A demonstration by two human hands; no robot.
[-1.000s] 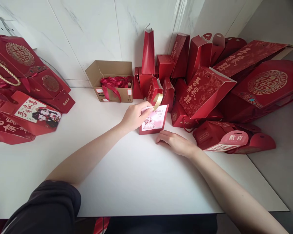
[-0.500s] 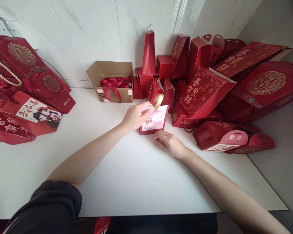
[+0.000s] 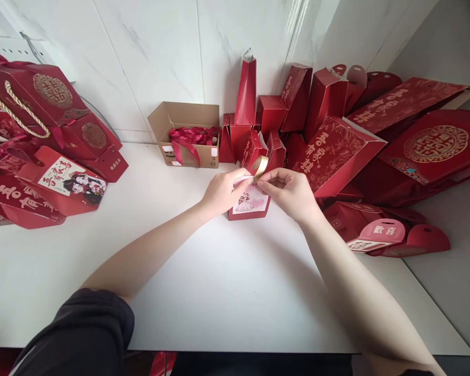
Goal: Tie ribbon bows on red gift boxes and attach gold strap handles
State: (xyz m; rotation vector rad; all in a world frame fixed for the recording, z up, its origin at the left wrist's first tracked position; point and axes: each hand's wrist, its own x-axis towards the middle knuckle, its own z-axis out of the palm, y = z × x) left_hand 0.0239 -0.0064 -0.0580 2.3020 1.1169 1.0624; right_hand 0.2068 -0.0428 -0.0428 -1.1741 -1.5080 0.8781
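Note:
A small red gift box with a pink and white picture front stands on the white table. Its top carries a loop of gold ribbon. From the left, my left hand is closed on the box's upper edge, thumb in front and other fingers behind. My right hand is closed in a pinch at the lower end of the ribbon, beside the left fingertips. Both hands cover part of the box's top, and the exact grip between the right fingertips is partly hidden.
An open cardboard box of dark red ribbon stands against the tiled wall. Red gift boxes crowd the back right, and more red boxes with rope handles are piled at left. The white table runs to a front edge near me.
My right hand has risen from the box's lower front to the gold ribbon at its top and now pinches there. My left hand keeps its hold. The whole view has shifted slightly.

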